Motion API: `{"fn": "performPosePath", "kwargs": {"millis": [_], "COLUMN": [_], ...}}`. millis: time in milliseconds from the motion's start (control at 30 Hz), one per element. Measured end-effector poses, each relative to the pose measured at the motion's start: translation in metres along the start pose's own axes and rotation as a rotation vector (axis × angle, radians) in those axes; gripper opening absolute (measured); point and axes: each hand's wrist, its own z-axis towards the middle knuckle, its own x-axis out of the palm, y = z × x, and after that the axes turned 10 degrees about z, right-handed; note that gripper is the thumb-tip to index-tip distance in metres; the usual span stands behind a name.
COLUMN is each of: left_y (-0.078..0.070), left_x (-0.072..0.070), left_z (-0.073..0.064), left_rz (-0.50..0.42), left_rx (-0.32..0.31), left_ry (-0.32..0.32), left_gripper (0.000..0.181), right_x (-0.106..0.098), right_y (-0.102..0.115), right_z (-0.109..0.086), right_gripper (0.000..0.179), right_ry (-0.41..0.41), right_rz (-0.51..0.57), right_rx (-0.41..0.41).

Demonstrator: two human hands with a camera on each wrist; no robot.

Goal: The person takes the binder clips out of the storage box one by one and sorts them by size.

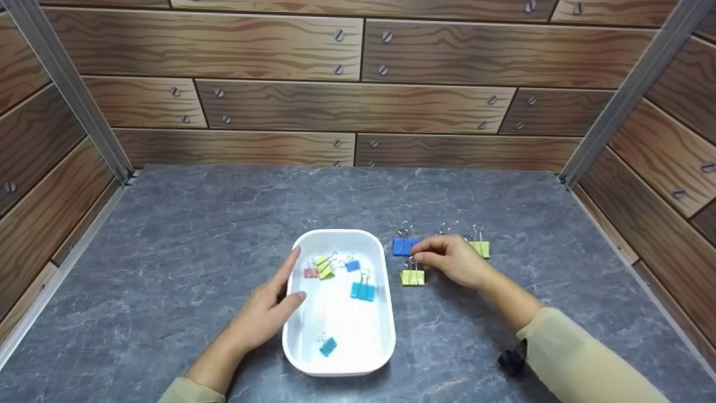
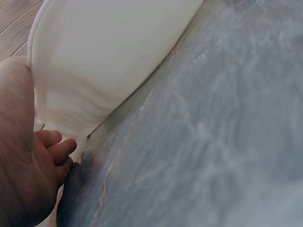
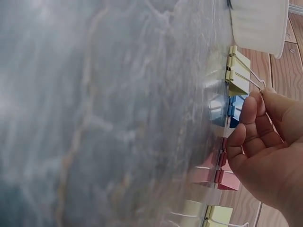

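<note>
My left hand [image 1: 262,314] holds the left side of a white plastic tub [image 1: 341,366], thumb over the rim. Its other fingers [image 2: 61,150] are curled low beside the tub wall in the left wrist view. With thumb and index finger, my right hand [image 1: 456,262] pinches the wire handles of a yellow-green binder clip [image 1: 413,278] just right of the tub. That clip [image 3: 239,71] is upright, close over the tabletop. Inside the tub lie a red clip [image 1: 310,273], a yellow-green clip [image 1: 324,267], a small blue clip [image 1: 353,266] and two teal clips [image 1: 363,291].
Behind the right hand stand a blue binder clip [image 1: 404,247] and another yellow-green one [image 1: 481,249]. A pink clip [image 3: 228,179] between them is mostly covered by the hand in the head view. Wood-patterned walls [image 1: 279,103] enclose the grey marbled table [image 1: 184,235].
</note>
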Motion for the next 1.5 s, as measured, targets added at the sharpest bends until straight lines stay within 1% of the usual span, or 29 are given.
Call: {"fn": "performPosePath", "kwargs": {"millis": [200, 333, 467, 633, 767, 900, 967, 1100, 1200, 1333, 1500], "left_y": [0.000, 0.000, 0.000, 0.001, 0.001, 0.001, 0.001, 0.001, 0.000, 0.001, 0.001], "left_x": [0.000, 0.000, 0.000, 0.000, 0.000, 0.000, 0.001, 0.000, 0.000, 0.001, 0.000], "left_z": [0.000, 0.000, 0.000, 0.000, 0.000, 0.000, 0.000, 0.001, 0.001, 0.000, 0.000], "left_rz": [0.014, 0.009, 0.013, 0.015, 0.005, 0.002, 0.007, 0.005, 0.003, 0.006, 0.000], "left_rx": [0.015, 0.018, 0.017, 0.004, 0.008, 0.024, 0.028, 0.024, 0.014, 0.001, -0.006], "left_ry": [-0.004, -0.005, -0.004, 0.000, 0.004, -0.001, -0.006, 0.001, 0.010, 0.014, 0.022], "left_gripper": [0.076, 0.076, 0.077, 0.077, 0.077, 0.076, 0.076, 0.077, 0.077, 0.078, 0.078], "right_x": [-0.006, -0.008, -0.009, -0.004, 0.007, 0.023, 0.033, 0.052, 0.065, 0.079, 0.092], "right_y": [0.006, 0.016, 0.027, 0.044, 0.060, 0.074, 0.080, 0.088, 0.090, 0.090, 0.086], "right_z": [-0.002, -0.004, -0.003, -0.002, 0.000, 0.005, 0.008, 0.015, 0.018, 0.023, 0.030], "right_gripper": [0.022, 0.023, 0.025, 0.023, 0.021, 0.020, 0.020, 0.021, 0.021, 0.022, 0.024], "right_ry": [-0.042, -0.066, -0.076, -0.088, -0.073, -0.029, -0.004, 0.027, 0.042, 0.068, 0.095], "right_rz": [-0.007, -0.002, 0.051, 0.069, 0.076, 0.113, 0.137, 0.177, 0.201, 0.215, 0.239], "right_rx": [-0.022, -0.022, -0.019, -0.019, -0.080, -0.160, -0.179, -0.193, -0.186, -0.177, -0.168]}}
